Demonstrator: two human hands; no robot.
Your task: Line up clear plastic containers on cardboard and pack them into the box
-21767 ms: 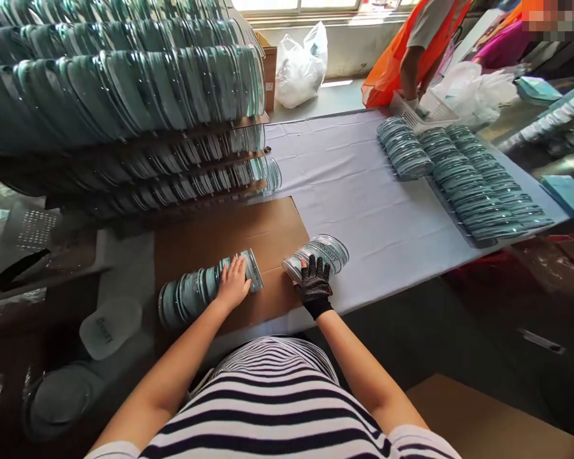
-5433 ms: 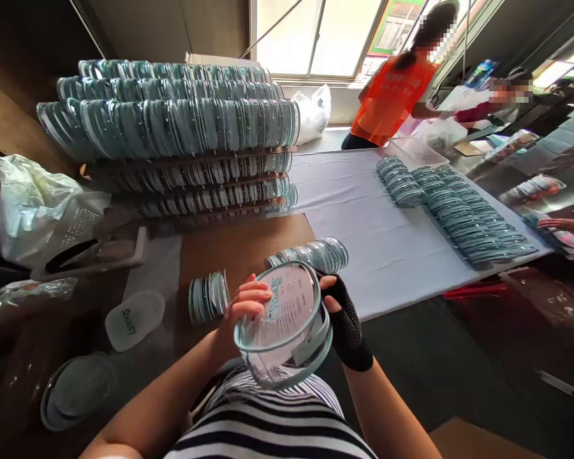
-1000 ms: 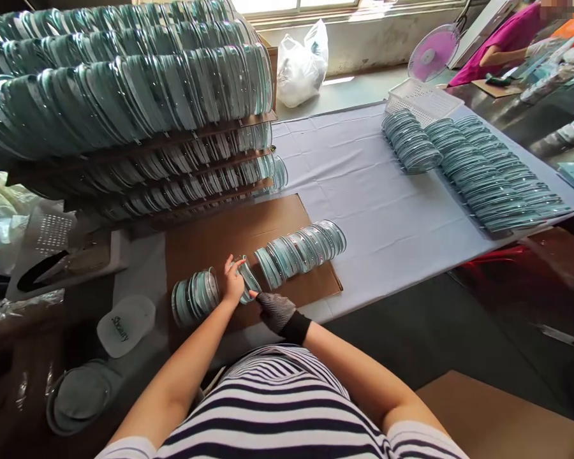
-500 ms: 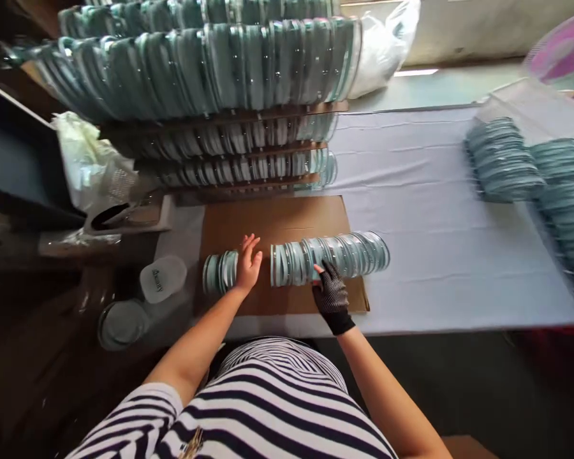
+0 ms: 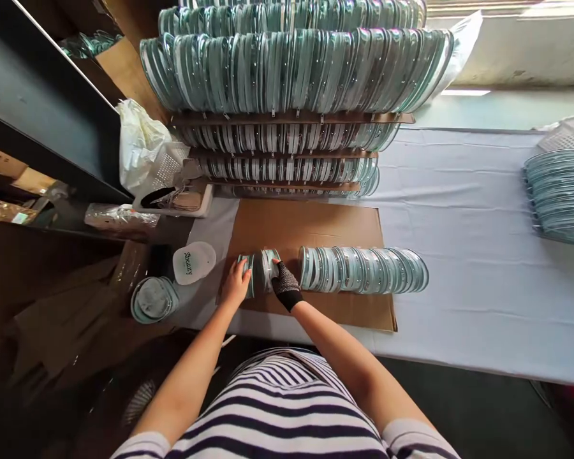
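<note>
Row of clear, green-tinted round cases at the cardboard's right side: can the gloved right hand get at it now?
Likely yes: the black-gloved right hand is beside the left end of the row and nothing visible blocks it, though its fingers touch another clear round case.

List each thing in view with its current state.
Left hand: bare, touching leftmost clear cases
Right hand: gloved, touching middle clear cases
Long case row: on edge, closely packed, untouched
Cardboard sheet: flat, partly covered
Tiered cases: on edge, brown boards between tiers
Printed translucent panel: flat, print up
White plastic bag: crumpled
</note>
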